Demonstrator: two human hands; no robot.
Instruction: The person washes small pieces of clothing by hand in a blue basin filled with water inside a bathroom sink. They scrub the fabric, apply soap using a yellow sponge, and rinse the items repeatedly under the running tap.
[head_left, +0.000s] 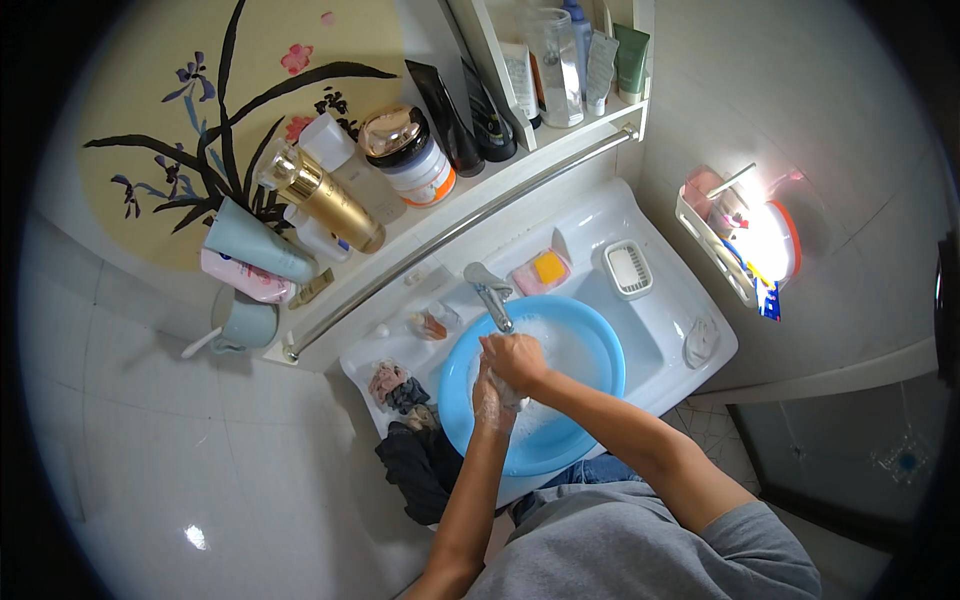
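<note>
A blue plastic basin (608, 352) with sudsy water (551, 420) stands in a white washbasin (645, 375) under a chrome faucet (491, 294). Over the basin, my left hand (491, 397) is wet and curled around a light, wet cloth (508, 390). My right hand (516, 361) is closed on the upper part of that bunched cloth, close against the left hand. Both hands are near the faucet's spout. Foam clings to my left wrist. The hands hide part of the cloth.
Dark clothing (420, 472) and small bunched cloths (388, 379) lie on the left rim. A yellow soap bar (550, 267) on a pink sponge, a white soap dish (628, 268) and a whitish cloth (701, 342) lie around the washbasin. A metal rail (450, 247) runs below the bottle shelf.
</note>
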